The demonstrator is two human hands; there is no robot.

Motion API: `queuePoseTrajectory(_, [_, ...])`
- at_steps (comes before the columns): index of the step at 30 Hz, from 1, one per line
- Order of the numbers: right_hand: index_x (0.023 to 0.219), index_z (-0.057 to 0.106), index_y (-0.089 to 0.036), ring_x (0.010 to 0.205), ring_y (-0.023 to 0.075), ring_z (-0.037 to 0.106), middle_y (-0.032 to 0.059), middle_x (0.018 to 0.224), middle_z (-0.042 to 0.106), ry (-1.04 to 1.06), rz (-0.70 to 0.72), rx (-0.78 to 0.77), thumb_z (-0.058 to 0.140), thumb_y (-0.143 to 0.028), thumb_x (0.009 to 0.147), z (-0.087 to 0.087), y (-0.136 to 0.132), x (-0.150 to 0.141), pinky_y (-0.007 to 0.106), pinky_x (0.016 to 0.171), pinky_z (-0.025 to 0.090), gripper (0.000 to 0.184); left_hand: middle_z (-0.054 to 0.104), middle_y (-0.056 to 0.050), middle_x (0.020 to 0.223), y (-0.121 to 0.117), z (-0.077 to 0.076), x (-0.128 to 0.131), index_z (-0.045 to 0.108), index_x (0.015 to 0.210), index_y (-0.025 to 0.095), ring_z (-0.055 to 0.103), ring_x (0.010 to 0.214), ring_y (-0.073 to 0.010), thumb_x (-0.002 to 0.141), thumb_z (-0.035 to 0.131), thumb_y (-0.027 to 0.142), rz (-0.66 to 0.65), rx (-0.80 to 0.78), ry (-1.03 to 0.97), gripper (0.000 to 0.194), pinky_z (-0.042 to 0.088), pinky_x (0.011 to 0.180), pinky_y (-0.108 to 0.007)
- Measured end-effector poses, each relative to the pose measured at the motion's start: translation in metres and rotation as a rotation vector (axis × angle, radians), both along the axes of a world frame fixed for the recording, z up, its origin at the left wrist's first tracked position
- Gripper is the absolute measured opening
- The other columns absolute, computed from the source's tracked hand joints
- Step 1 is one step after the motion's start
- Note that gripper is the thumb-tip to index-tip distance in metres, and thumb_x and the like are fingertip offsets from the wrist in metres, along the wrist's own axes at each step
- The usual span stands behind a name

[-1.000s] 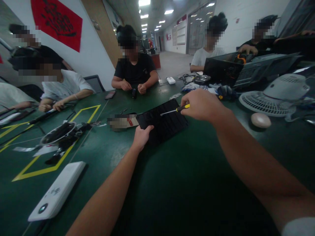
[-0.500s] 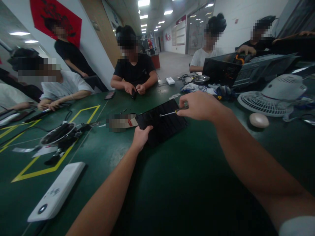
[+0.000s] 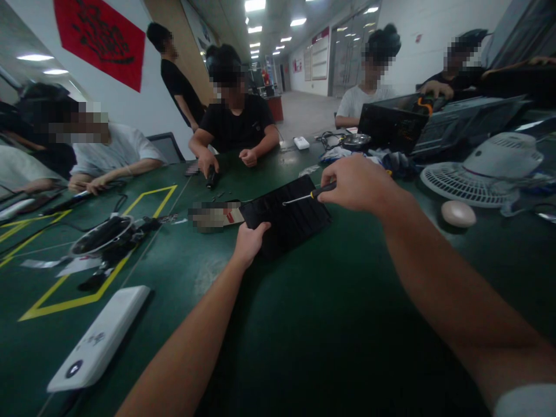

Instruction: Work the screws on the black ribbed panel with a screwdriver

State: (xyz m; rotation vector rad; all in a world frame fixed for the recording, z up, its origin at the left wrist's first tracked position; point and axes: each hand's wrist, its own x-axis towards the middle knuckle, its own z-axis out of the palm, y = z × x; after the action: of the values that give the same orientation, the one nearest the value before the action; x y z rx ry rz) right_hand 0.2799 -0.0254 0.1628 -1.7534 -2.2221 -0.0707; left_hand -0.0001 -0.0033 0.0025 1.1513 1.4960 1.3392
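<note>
A flat black slab-shaped device [image 3: 289, 217] lies on the green table [image 3: 304, 324] in front of me. My left hand [image 3: 249, 243] grips its near left corner, fingers closed over the edge. My right hand [image 3: 356, 184] is closed on a small screwdriver [image 3: 309, 196] with a black and yellow handle. The metal tip points left and rests over the middle of the device's top face.
A white power bank [image 3: 98, 341] lies near left. A yellow-taped square holds a round metal part with cables [image 3: 104, 234]. A white fan [image 3: 482, 168] and pale oval object [image 3: 459, 213] sit right. Several people sit around the table; one opposite holds a small black item [image 3: 212, 176].
My hands have barely moved; the screwdriver turned slightly in my right hand. The person opposite reached one hand to the left. A standing person walked right along the wall.
</note>
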Motion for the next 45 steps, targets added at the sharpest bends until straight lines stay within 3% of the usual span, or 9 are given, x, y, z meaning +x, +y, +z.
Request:
queuePoseTrajectory(8, [0.102,0.09,-0.026,0.103,0.0345,0.076,0.0115,0.102,0.084,-0.024,-0.023,-0.012,0.077,-0.046,0.089,0.0005,-0.0018,-0.0026,0.043,0.08,0.054,0.027,0.08,-0.008,0.089,0.0022,-0.0058,-0.0029,0.077,0.091,0.019,0.077,0.087,-0.0298,0.064,0.088,0.042,-0.008,0.006,0.009,0.037,0.062,0.089,-0.043])
queuePoseTrajectory(19, [0.104,0.089,-0.023,0.104,0.0371,0.076,0.0146,0.1,0.083,-0.012,-0.033,-0.024,0.076,-0.048,0.091,-0.0008,-0.002,-0.0046,0.046,0.083,0.056,0.031,0.08,-0.008,0.088,-0.0003,-0.0007,-0.0002,0.078,0.092,0.018,0.079,0.092,-0.0307,0.063,0.089,0.038,-0.01,0.002,-0.027,0.037,0.062,0.095,-0.044])
queuePoseTrajectory(30, [0.114,0.081,-0.025,0.103,0.035,0.075,0.0131,0.111,0.083,-0.015,0.063,-0.024,0.071,-0.039,0.096,-0.003,-0.0067,-0.0081,0.042,0.079,0.05,0.025,0.08,-0.007,0.089,0.0013,-0.0037,-0.0012,0.078,0.091,0.018,0.077,0.088,-0.0292,0.063,0.088,0.04,-0.008,0.02,0.001,0.037,0.062,0.094,-0.044])
queuePoseTrajectory(38, [0.113,0.08,-0.024,0.099,0.0327,0.074,0.0119,0.109,0.082,-0.04,0.066,-0.036,0.074,-0.022,0.086,-0.0015,-0.0083,-0.0089,0.04,0.075,0.049,0.027,0.08,-0.008,0.09,0.0006,-0.0015,-0.0016,0.078,0.093,0.018,0.078,0.092,-0.0303,0.064,0.088,0.038,-0.007,0.008,-0.012,0.037,0.062,0.095,-0.043])
queuePoseTrajectory(45, [0.108,0.086,-0.023,0.109,0.0378,0.076,0.0149,0.114,0.084,0.003,0.047,-0.016,0.074,-0.032,0.09,0.0008,-0.007,-0.0103,0.045,0.084,0.055,0.023,0.081,-0.01,0.092,0.0014,-0.0017,-0.0013,0.078,0.094,0.018,0.079,0.093,-0.0308,0.063,0.09,0.037,0.008,-0.003,-0.028,0.038,0.062,0.095,-0.043])
